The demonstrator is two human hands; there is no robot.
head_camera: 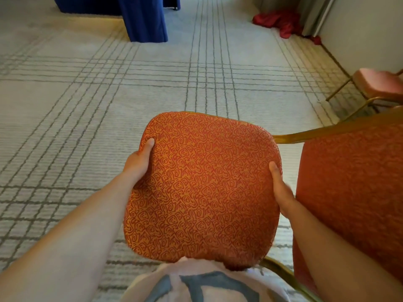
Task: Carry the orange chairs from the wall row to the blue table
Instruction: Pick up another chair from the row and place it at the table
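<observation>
You gripped the orange chair (202, 188) close before your chest, left hand (139, 164) curled round its cushion's left edge and right hand (281, 190) round the right, thumbs on top, just beside a second orange chair (349, 182), well apart from the blue table (144, 18).

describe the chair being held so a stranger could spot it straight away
Start at the grey lined carpet, below the blue table. The held chair is the orange swirl-patterned pad nearest the camera. Unlike the orange chair to its right, it has the left hand and right hand gripping its two edges.
</observation>
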